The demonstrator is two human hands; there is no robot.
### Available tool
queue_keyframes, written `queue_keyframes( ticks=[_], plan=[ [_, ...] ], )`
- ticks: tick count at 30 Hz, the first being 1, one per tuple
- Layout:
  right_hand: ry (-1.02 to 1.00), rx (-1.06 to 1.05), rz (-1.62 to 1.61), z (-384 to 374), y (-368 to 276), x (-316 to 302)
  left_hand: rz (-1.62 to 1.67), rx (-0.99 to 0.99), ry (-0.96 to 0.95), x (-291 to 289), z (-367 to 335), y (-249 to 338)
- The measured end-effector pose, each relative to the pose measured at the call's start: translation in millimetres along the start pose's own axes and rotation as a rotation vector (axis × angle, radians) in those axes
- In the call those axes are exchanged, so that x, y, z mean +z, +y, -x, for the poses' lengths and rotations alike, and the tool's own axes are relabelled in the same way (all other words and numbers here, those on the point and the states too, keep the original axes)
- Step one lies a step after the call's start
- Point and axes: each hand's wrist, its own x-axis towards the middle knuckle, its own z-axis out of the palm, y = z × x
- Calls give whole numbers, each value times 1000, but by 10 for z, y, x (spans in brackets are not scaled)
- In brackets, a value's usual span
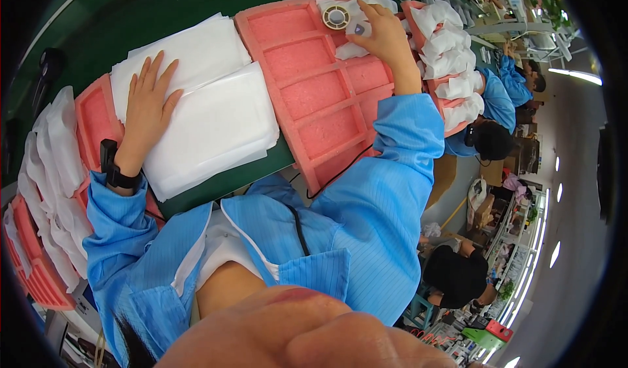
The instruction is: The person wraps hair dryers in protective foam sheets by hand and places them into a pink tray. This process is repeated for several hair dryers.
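My left hand [149,109] lies flat with fingers spread on a stack of white thin sheets [219,122], with a second stack [190,54] partly under it. My right hand [383,34] is over the far right corner of a pink foam tray [314,100] divided into compartments. Its thumb and fingers are apart, next to crumpled white wrapping [350,51]. Beside it sit a round cream-coloured part with a spoked ring [336,17] and a small part with a dark grey centre [360,30]. The other visible compartments hold nothing.
Pink trays with white-wrapped items [451,47] stand at the right; more white-wrapped pieces [55,165] and pink trays are at the left. A dark green table [216,185] lies beneath. A black cable [340,175] runs by the tray. Co-workers in blue [497,100] sit at the right.
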Motion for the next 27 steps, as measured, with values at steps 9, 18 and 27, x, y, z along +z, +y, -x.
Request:
queue_keyframes(
  ticks=[9, 18, 27],
  plan=[
    [183, -471, -562, -595, -1551, -157, 2, -23, 16, 26, -5, -15],
    [31, -431, -999, -1710, -2203, 1031, 73, -32, 2, -53, -6, 13],
    [42, -326, -1034, -1579, -2240, 730, 334, -123, -64, -445, 70, 83]
  ],
)
